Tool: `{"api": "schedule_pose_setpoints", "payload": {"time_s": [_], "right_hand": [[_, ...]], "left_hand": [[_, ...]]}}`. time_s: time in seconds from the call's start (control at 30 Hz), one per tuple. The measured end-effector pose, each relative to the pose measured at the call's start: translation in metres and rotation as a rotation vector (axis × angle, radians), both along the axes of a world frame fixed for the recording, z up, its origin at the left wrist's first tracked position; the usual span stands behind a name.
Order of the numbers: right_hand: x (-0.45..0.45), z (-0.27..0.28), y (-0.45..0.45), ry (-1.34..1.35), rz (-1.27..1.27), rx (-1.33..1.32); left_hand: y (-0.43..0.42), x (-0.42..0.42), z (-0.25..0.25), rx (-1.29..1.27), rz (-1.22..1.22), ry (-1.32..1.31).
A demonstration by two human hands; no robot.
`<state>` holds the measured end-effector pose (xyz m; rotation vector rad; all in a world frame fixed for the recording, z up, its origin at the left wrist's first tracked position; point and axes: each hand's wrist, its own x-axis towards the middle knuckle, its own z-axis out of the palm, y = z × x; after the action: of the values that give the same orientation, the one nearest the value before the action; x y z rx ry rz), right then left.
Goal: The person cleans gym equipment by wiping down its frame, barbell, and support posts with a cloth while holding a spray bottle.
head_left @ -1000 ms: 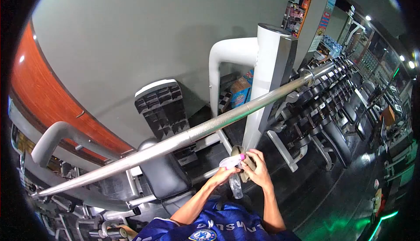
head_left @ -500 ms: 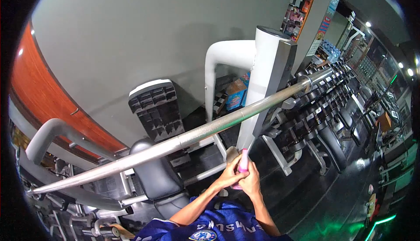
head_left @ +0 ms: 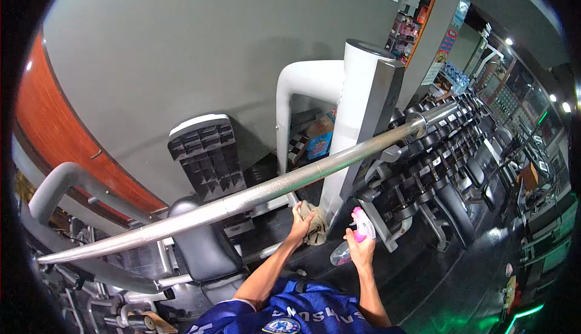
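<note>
The person's left hand (head_left: 300, 225) is closed around the left side of a crumpled beige cloth (head_left: 317, 230), with the thumb and the fingers bent over it. The right hand (head_left: 361, 251) is also closed, and it grips a clear plastic spray bottle (head_left: 341, 254) near its neck. Whether a finger presses the trigger, one cannot tell. The two hands are apart from each other, the cloth and the bottle being between them.

The cloth looks soft and folded, and it hangs in front of the lower part of a thick white metal post (head_left: 353, 107). The bottle is tilted: its pink and white spray head (head_left: 364, 225) stands toward the far side, while its transparent body slants to the near left. How much liquid is inside is not clear.

Beyond the hands, a long silver metal barbell (head_left: 254, 199) crosses from the near left to the far right. A black padded seat (head_left: 204, 243) is to the left, and a rack of black dumbbells (head_left: 426, 170) to the right.
</note>
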<state>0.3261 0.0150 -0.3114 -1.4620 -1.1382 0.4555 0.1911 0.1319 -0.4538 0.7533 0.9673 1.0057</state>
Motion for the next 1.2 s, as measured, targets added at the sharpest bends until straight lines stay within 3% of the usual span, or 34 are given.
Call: {"api": "schedule_pose_setpoints", "payload": {"time_s": [0.07,0.1,0.17,0.23,0.3,0.43,0.57,0.63,0.87,0.97,1.07,1.2], "right_hand": [[-0.007,0.021,0.003,0.302,0.036,-0.072],[-0.005,0.016,0.006,0.224,0.031,-0.055],[0.001,0.002,0.012,0.064,0.023,-0.022],[0.004,0.009,0.014,-0.119,0.032,-0.079],[0.004,0.015,0.016,-0.213,0.044,-0.128],[0.0,0.025,0.025,-0.113,-0.006,-0.194],[0.005,0.022,0.032,-0.266,-0.052,-0.18],[0.011,0.013,0.033,-0.347,-0.042,-0.129],[0.011,0.016,0.034,-0.372,-0.033,-0.148],[0.011,0.015,0.033,-0.346,-0.021,-0.148],[0.013,0.011,0.026,-0.239,-0.012,-0.208],[0.016,0.004,0.016,-0.207,-0.019,-0.24]], "left_hand": [[0.013,0.005,0.012,-0.193,-0.023,-0.041],[0.016,0.007,0.016,-0.291,-0.034,-0.064],[0.032,0.016,-0.022,-0.192,-0.083,-0.226],[0.041,0.021,-0.012,-0.161,-0.115,-0.395],[0.043,0.035,-0.003,-0.137,0.021,-0.306],[0.06,0.061,-0.022,-0.068,0.132,-0.233],[0.066,0.073,-0.022,-0.133,0.145,-0.252],[0.074,0.077,-0.047,-0.165,0.134,-0.318],[0.077,0.082,-0.051,-0.08,0.203,-0.29],[0.078,0.071,-0.016,-0.13,0.155,-0.266],[0.087,0.073,0.006,0.002,0.351,-0.21],[0.096,0.074,0.04,0.25,0.341,0.101]]}}
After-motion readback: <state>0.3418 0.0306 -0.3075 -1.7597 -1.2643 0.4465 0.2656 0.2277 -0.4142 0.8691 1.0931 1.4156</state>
